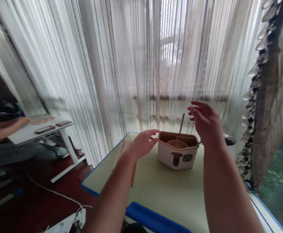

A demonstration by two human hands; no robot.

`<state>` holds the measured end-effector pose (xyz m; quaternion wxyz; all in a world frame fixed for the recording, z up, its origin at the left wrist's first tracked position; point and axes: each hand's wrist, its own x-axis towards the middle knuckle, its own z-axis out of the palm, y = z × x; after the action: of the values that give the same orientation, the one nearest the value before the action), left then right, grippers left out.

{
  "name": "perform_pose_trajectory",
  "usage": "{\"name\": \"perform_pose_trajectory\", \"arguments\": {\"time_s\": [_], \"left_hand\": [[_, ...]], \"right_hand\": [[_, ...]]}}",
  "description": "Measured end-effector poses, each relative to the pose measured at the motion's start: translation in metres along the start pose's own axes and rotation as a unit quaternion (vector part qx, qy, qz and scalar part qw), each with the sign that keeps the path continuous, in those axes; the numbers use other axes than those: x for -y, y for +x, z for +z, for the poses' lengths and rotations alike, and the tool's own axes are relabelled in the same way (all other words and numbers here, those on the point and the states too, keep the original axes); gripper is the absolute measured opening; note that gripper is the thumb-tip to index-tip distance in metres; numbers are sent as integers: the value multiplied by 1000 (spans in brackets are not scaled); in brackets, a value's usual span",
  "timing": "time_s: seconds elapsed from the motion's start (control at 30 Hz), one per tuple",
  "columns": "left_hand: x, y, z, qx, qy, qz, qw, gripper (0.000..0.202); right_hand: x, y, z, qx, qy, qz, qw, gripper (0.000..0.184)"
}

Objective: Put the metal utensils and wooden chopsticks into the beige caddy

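Note:
My left hand [142,142] hovers over the pale table [160,191], fingers stretched out toward a white box [177,155] with brown marks on its side. The box holds brown wooden pieces and an upright wooden stick [181,123]. My right hand [204,121] is raised above and to the right of the box, fingers loosely spread, holding nothing. A wooden stick [133,176] lies on the table under my left forearm.
White sheer curtains [122,64] hang behind the table. A heavy beaded drape [265,97] hangs at right. At left another person [0,129] sits at a white desk [39,127]. A white cable and power strip [75,220] lie on the red floor.

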<state>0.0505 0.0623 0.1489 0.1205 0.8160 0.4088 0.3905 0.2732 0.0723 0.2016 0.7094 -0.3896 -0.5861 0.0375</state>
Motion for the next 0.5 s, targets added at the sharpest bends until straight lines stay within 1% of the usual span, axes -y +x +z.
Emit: {"name": "perform_pose_trajectory", "arguments": {"time_s": [0.03, 0.07, 0.13, 0.17, 0.23, 0.27, 0.33, 0.37, 0.43, 0.47, 0.5], "left_hand": [[17, -13, 1, -35, -27, -10, 999, 35], [35, -26, 2, -79, -37, -24, 996, 31], [70, -50, 6, -161, -7, -41, 986, 26], [86, -60, 8, -191, 14, -44, 980, 26], [110, -75, 14, -231, 41, -55, 971, 25], [118, -80, 17, -243, 47, -62, 967, 25], [128, -84, 23, -263, 47, -82, 960, 26], [131, -84, 25, -266, 45, -94, 958, 26], [134, -84, 29, -263, 42, -114, 957, 26], [135, -83, 30, -259, 41, -120, 958, 27], [135, -83, 31, -256, 40, -124, 958, 27]], "right_hand": [[11, -4, 3, 9, 5, -12, 1000, 31], [23, -8, 8, 21, 14, -24, 999, 30], [44, -20, 22, 59, 38, -45, 997, 29], [52, -29, 31, 89, 48, -51, 994, 29], [59, -52, 52, 176, 51, -49, 982, 28], [58, -67, 64, 230, 40, -39, 972, 28], [45, -103, 85, 324, -7, -18, 946, 28], [35, -122, 94, 348, -41, -12, 936, 27], [11, -160, 108, 364, -99, 0, 926, 28], [0, -176, 112, 378, -120, -7, 918, 29], [-11, -189, 115, 404, -142, -24, 903, 30]]}}
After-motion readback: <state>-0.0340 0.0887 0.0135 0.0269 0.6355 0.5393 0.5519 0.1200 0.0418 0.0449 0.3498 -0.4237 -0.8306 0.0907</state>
